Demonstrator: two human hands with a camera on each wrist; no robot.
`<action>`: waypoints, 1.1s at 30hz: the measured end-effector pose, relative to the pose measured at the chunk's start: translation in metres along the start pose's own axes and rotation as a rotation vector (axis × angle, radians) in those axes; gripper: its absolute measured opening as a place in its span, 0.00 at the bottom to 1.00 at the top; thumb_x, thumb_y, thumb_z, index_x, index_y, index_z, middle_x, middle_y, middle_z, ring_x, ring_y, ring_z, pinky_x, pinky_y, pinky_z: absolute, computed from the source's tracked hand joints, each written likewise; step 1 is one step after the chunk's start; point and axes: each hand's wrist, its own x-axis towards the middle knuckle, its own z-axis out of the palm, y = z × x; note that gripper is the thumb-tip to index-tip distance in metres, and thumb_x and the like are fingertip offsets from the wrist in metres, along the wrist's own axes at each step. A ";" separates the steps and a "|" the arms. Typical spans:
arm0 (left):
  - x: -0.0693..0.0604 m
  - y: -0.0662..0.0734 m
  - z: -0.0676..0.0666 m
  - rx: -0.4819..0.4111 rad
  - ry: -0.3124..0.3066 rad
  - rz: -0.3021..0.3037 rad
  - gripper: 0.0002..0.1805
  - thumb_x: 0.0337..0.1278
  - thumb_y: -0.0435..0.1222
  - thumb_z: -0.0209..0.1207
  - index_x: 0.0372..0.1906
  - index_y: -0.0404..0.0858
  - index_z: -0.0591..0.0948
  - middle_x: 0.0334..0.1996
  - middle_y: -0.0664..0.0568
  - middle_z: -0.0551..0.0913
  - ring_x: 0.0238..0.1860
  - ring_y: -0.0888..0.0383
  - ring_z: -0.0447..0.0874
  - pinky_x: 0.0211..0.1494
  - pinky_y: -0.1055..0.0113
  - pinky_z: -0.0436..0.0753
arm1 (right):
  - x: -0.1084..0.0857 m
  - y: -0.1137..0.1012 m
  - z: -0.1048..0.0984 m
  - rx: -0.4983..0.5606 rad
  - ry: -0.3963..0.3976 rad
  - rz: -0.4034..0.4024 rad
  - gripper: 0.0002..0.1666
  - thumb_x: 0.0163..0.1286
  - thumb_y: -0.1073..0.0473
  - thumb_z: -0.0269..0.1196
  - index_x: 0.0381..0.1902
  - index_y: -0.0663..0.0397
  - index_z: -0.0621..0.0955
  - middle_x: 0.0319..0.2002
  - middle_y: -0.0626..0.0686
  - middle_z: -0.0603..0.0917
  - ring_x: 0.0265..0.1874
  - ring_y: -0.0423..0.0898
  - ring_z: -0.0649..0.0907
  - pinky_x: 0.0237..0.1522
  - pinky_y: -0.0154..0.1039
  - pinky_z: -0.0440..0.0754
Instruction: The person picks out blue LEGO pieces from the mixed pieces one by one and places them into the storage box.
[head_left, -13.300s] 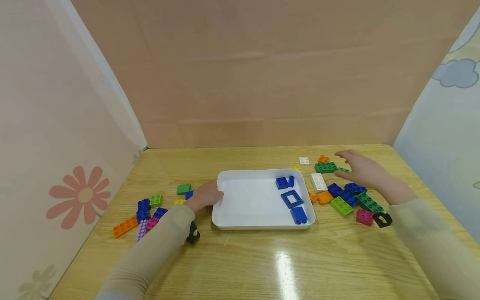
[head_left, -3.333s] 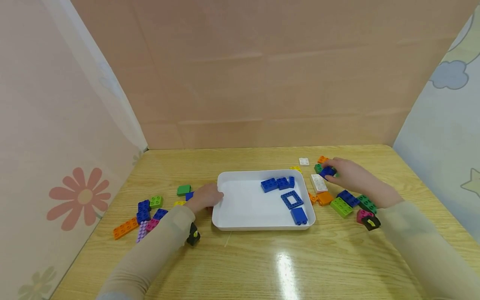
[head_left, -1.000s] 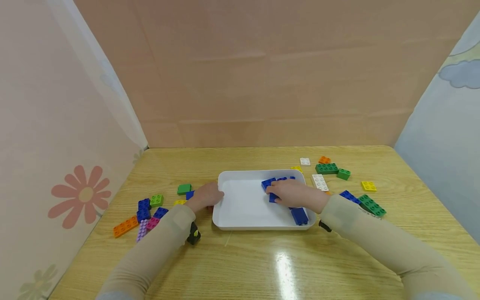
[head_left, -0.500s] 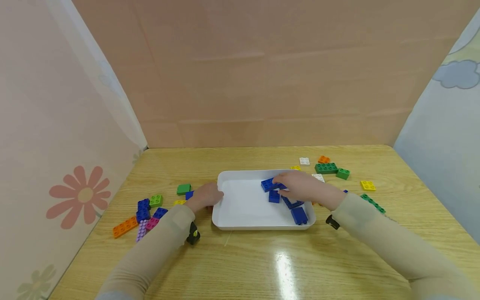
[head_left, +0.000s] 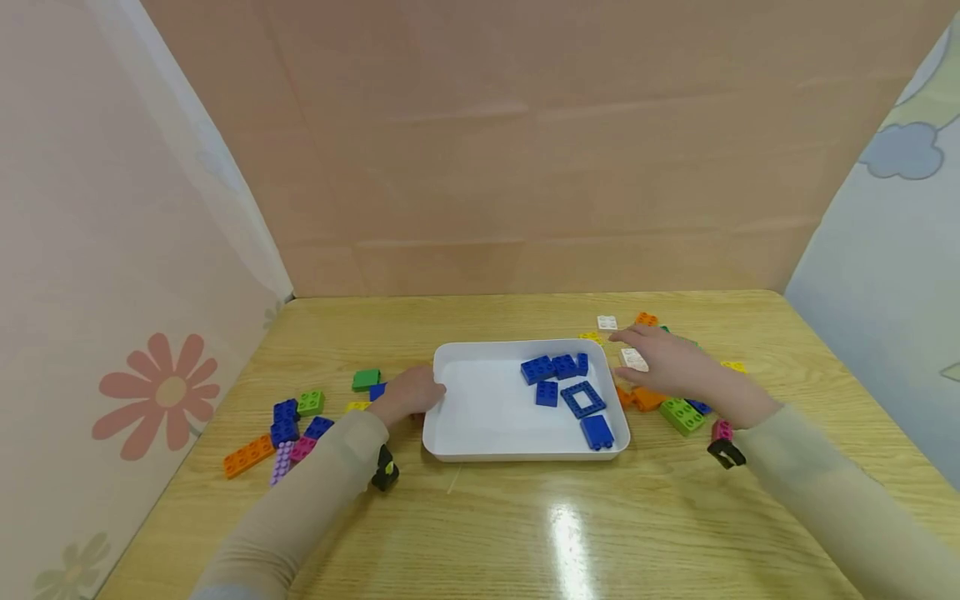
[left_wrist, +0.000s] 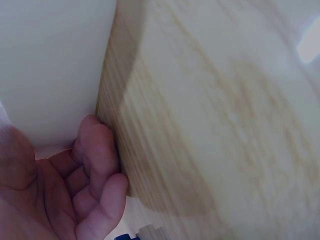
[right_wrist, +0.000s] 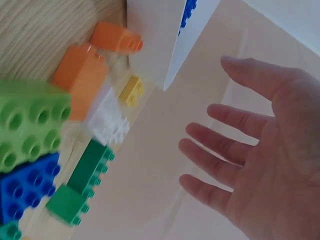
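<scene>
In the head view a white tray (head_left: pixel 480 450) lies mid-table. Along its right half sit several blue bricks, among them a square frame piece (head_left: pixel 582 385) and a small blue brick (head_left: pixel 547 393). My left hand (head_left: pixel 408 393) grips the tray's left wall, thumb over the rim; in the left wrist view its fingers (left_wrist: pixel 100 150) curl against the outer side. Off the tray's right side, my right hand (head_left: pixel 670 364) hovers over loose bricks with fingers spread and nothing held. It partly covers a white brick (head_left: pixel 633 359) and hides much of the green ones.
Right of the tray lie a lime brick (head_left: pixel 682 415), an orange brick (head_left: pixel 649 398) and a partly hidden blue brick (head_left: pixel 700 407). On the left are an orange brick (head_left: pixel 249 456), a purple strip (head_left: pixel 282 463) and several others. A tan wall (head_left: pixel 525 167) stands behind.
My right hand set a small blue brick in the tray, let go and moved right, out over the loose bricks. Earlier it put in another blue brick. The left hand stays at the rim.
</scene>
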 end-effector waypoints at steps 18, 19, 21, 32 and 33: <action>0.001 -0.004 0.001 -0.003 0.001 0.005 0.14 0.68 0.39 0.50 0.37 0.32 0.78 0.21 0.46 0.79 0.18 0.54 0.77 0.21 0.67 0.73 | -0.041 0.048 0.001 0.005 -0.126 0.173 0.49 0.58 0.45 0.71 0.66 0.71 0.65 0.60 0.80 0.65 0.53 0.74 0.72 0.46 0.66 0.74; 0.001 -0.004 0.001 -0.004 0.000 0.005 0.14 0.68 0.39 0.50 0.37 0.32 0.78 0.20 0.46 0.79 0.18 0.55 0.77 0.21 0.67 0.73 | -0.042 0.050 0.001 0.011 -0.135 0.178 0.49 0.57 0.46 0.71 0.66 0.72 0.65 0.60 0.80 0.65 0.52 0.73 0.74 0.45 0.64 0.76; 0.000 -0.004 0.001 -0.009 -0.001 0.004 0.14 0.68 0.39 0.50 0.36 0.32 0.78 0.20 0.46 0.79 0.18 0.55 0.77 0.20 0.67 0.73 | -0.044 0.055 0.002 0.019 -0.155 0.187 0.49 0.57 0.48 0.72 0.66 0.72 0.65 0.59 0.81 0.65 0.46 0.68 0.78 0.42 0.62 0.78; 0.000 -0.003 0.000 -0.024 -0.006 -0.004 0.13 0.68 0.39 0.50 0.36 0.32 0.78 0.21 0.46 0.79 0.19 0.54 0.77 0.21 0.67 0.73 | -0.049 0.064 0.006 0.075 -0.280 0.181 0.47 0.46 0.66 0.76 0.64 0.68 0.69 0.58 0.80 0.66 0.49 0.70 0.76 0.40 0.58 0.80; 0.000 -0.002 0.000 -0.024 -0.006 -0.005 0.13 0.68 0.39 0.50 0.36 0.33 0.78 0.21 0.46 0.79 0.19 0.54 0.77 0.21 0.67 0.73 | -0.048 0.064 0.008 0.075 -0.292 0.182 0.47 0.46 0.67 0.76 0.65 0.67 0.69 0.58 0.79 0.66 0.50 0.70 0.75 0.41 0.59 0.80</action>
